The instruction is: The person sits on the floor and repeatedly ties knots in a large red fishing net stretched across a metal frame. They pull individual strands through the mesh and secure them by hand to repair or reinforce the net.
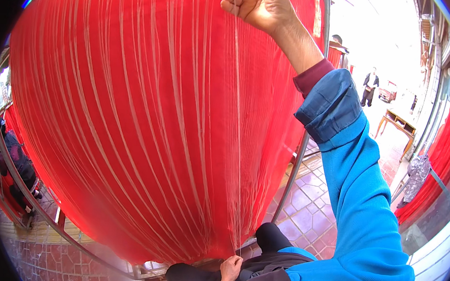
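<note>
A big sheet of red fabric (148, 108) hangs before me on a frame, with many pale loose threads running down it and gathering at its lower edge. My right hand (256, 6) is raised high at the top, palm toward me, fingers curled around a pale strand. That strand of thread (237, 96) runs taut down the right part of the fabric. Low down, close to my lap, my left hand (230, 269) pinches the strand's lower end between thumb and fingers. The exact grip of both hands is partly hidden.
A metal frame (291, 180) edges the fabric on the right, and a curved bar (45, 211) passes at the left. Paving tiles (313, 200) cover the ground. A small wooden table (398, 122), a standing person (370, 87) and more red fabric (437, 162) are off to the right.
</note>
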Motion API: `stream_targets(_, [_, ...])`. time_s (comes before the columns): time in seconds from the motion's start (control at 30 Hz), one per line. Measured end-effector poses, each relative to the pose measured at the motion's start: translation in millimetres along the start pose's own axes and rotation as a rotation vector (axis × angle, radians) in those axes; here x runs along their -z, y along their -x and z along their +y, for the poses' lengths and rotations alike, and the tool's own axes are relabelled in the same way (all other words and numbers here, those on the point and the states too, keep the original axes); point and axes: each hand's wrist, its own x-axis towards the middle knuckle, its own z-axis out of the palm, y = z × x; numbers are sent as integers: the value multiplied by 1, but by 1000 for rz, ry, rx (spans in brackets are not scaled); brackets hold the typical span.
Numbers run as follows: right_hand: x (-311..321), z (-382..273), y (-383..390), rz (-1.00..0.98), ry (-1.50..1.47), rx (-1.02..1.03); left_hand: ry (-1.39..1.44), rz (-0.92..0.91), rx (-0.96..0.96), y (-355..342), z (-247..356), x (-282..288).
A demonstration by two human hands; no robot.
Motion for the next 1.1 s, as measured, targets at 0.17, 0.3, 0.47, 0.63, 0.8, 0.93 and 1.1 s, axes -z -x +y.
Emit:
stream_targets(0.17, [-10, -3, -15, -112, -68, 69, 35, -8, -1, -5, 0, -5])
stream_targets(0.3, [-17, -8, -17, -38, 5, 176, -4, -44, 14, -8, -1, -2])
stream_targets(0.47, [-34, -12, -21, 2, 16, 148, -33, -74, 59, -5, -3, -4])
stream_targets(0.63, [-26, 12, 24, -7, 123, 23, -47, 84, 55, -9, -28, -10])
stream_targets(0.8, [5, 102, 127, 33, 571, -92, 156, 138, 309, -37, -66, -18])
stream_targets(0.93, [21, 174, 211, 16, 569, -315, -25, 227, 225, -48, -69, -24])
stream_targets(1.1, [33, 260, 289, 165, 256, -529, -76, 275, 257, -45, -67, -13])
